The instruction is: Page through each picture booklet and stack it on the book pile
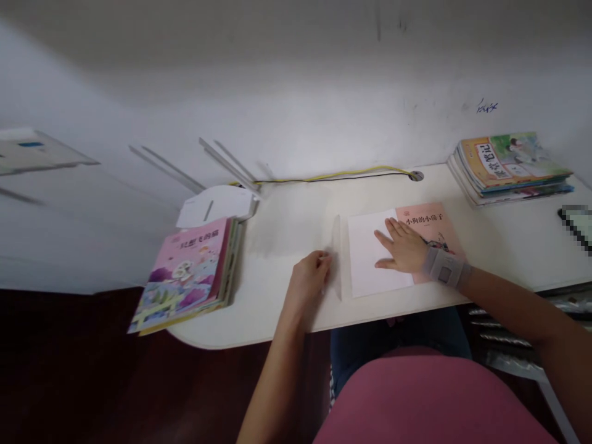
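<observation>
A thin pink book [428, 231] lies on the white desk, with a white page or sheet [370, 271] spread beside it on its left. My right hand [404, 246] rests flat with fingers apart, across the white sheet and the book's left part. A clear plastic sheet [340, 265] stands up slightly along a line just left of the white sheet. My left hand [312, 274] pinches at the edge of this plastic, fingers curled. Some of the plastic is hard to make out against the desk.
To the left, a stack of picture books [185, 265] overhangs the desk edge before a white router [215, 206]. Another book stack [513, 163] stands back right. A yellow cable [333, 174] runs along the wall. At far right is a blurred-out device [578, 225].
</observation>
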Demonstrator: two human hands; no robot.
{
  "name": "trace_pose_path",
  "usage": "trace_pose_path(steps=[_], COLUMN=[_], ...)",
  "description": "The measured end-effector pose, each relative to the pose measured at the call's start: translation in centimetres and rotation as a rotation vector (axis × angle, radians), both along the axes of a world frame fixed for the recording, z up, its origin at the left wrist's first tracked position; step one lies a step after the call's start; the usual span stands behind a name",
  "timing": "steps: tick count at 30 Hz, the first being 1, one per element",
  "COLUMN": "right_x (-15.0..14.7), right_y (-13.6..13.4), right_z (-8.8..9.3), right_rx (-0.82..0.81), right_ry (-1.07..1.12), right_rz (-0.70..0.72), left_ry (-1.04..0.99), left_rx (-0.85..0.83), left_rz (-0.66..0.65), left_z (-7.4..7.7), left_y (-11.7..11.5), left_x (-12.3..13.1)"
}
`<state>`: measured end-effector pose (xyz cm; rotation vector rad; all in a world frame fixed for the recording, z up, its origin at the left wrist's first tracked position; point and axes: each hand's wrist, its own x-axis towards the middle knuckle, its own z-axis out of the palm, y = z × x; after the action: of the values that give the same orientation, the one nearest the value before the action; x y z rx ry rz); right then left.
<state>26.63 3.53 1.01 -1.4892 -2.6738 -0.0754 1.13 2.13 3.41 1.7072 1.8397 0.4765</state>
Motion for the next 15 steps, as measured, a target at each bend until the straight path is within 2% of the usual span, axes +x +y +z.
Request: trace_pose_path(steps=[4,9,12,15], right_x=[-1.8,-2.8,-2.8,-2.1], right_y=[-3.2,-10.0,-11.6,-11.0], right_z=[-0.2,-1.2,-1.6,-1.7], right_rx=[0.004,0.053,0.055,0.016], right_ry=[0.053,0.176,0.259,0.375], right_rz=[-0.17,-0.154,-0.179,-0.118], left_ry=[-0.077,-0.253,-0.607,-0.894], left_rx=[-0.035,-0.044,-0.074,-0.028], left_rz=[0.06,0.101,0.116,0.071], left_z=[-0.3,-0.4,0.9,3.2], left_y=[0.3,-0.2,-1.1,-2.6], left_x=[0.0,-0.1,0.2,0.7])
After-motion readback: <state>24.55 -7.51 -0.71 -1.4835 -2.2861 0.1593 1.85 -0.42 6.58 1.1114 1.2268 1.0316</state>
